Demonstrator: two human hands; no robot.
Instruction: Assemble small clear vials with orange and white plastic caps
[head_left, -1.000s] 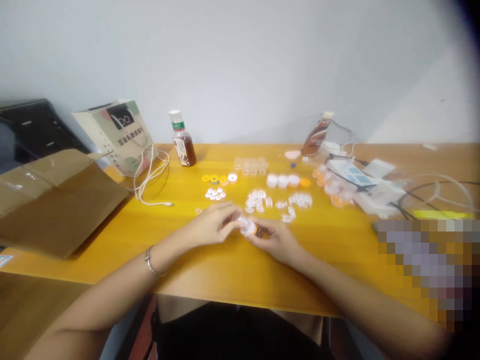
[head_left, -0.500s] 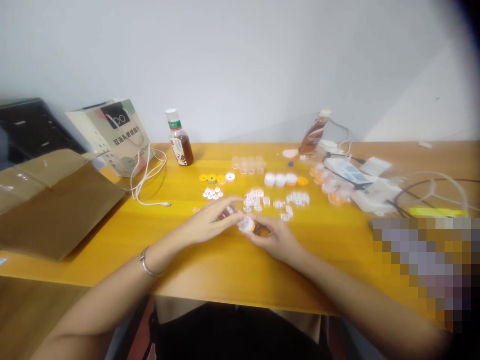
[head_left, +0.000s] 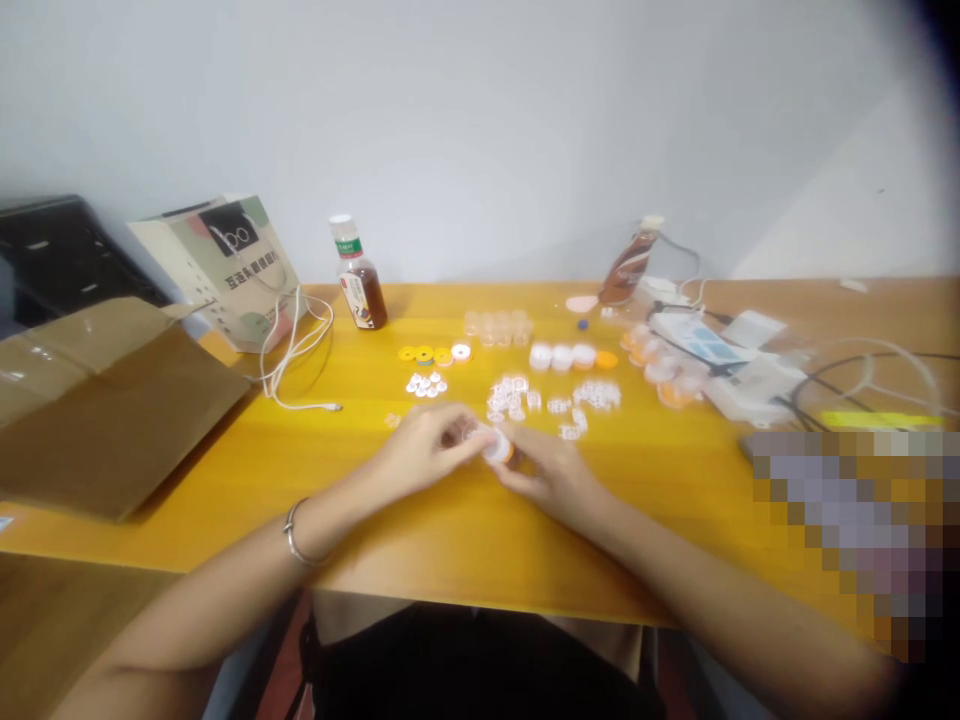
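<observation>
A head-worn camera looks down at a yellow wooden table (head_left: 450,540) where a person's two bare hands meet near the front middle. The left hand (head_left: 424,455), a thin bracelet on its wrist, and the right hand (head_left: 551,480) both pinch one small round part (head_left: 496,447) between their fingertips — white on top with an orange edge, held just above the tabletop; it is blurred, so its exact shape is hard to tell. Just beyond the hands lies a scatter of tiny clear pieces (head_left: 551,398), with a small cluster of white pieces (head_left: 425,385) to the left of it. Farther back sit a short row of yellow rings (head_left: 431,355), white caps (head_left: 561,356), and a loose heap of orange-and-white parts (head_left: 664,370). A tea bottle (head_left: 358,285) stands near the wall beside a paper gift bag (head_left: 225,265); a white cable (head_left: 296,365) trails from the bag. The likely risk — the part is small and smooth, so an uneven squeeze could pop it free to roll off the near edge, and a sweeping wrist could scatter the loose clear pieces close by.
</observation>
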